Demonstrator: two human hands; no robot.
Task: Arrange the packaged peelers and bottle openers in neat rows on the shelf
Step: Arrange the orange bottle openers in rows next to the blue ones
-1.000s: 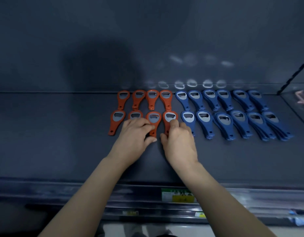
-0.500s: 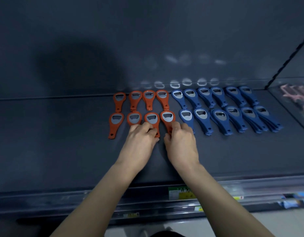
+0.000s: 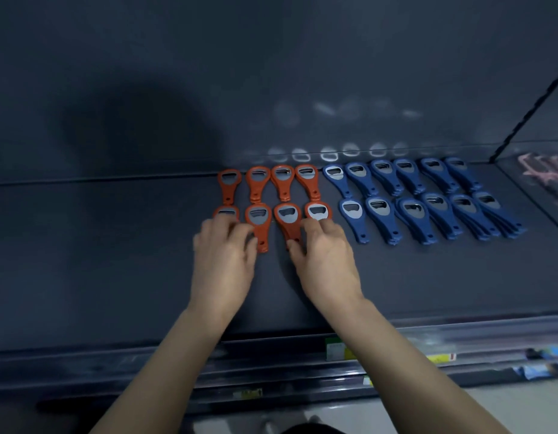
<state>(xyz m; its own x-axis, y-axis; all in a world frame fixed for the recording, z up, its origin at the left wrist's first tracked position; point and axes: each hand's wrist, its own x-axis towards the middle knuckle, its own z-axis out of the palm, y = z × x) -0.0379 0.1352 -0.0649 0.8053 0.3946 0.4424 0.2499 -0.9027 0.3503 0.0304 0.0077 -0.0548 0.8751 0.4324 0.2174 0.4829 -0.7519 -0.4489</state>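
Nearest me runs the front rail of the shelf point(image 3: 83, 355), with small price labels point(image 3: 335, 352) tucked along it, and my two forearms reach over it onto the dark deck. My left hand point(image 3: 223, 261) lies palm down with the fingers curled over the handle of the leftmost front-row orange bottle opener point(image 3: 226, 213), pressing on it rather than lifting; whether the thumb pinches it I cannot tell. My right hand point(image 3: 326, 261) is loosely cupped on the rightmost front-row orange opener point(image 3: 317, 211), fingertips on its metal head and thumb beside the handle of the neighbouring opener point(image 3: 287, 220), so it steadies rather than grips. To do this step well, I judge I should slide each piece flat, keep the heads level with one another and the handles parallel, and leave even gaps so the front four match the back row of orange openers point(image 3: 268, 183) just beyond. To the right, touching none of mine, the blue bottle openers point(image 3: 428, 198) sit in two rows of small fanned stacks, slanted a little rightward. No peelers show clearly. Farthest right, past a divider point(image 3: 528, 111), the next bay holds blurred pink goods point(image 3: 544, 170) I cannot identify. The shelf serves as the only holder here, and its left half lies bare.
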